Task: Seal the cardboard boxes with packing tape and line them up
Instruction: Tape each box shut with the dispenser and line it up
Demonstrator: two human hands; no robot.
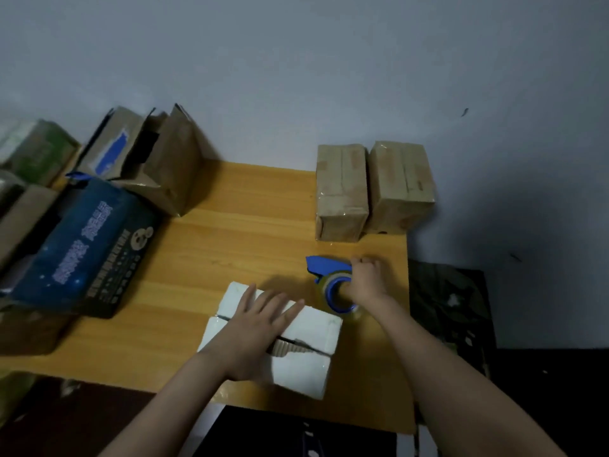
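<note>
Pins white cardboard box (306,367) with straight-fingered left hand (260,319); grips blue plastic tape dispenser (329,268) with right hand (365,282). Risks gaping seam on easing pressure.

Both bare forearms reach forward. The left hand (260,319) lies flat, palm down, fingers straight and spread. The right hand (365,280), further out, curls its fingers round a tape dispenser (326,266).

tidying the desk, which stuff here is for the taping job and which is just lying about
For the job: white box under left hand; tape dispenser in right hand; sealed brown boxes; open brown box, probably.
Lying about: blue package; green box.
</note>
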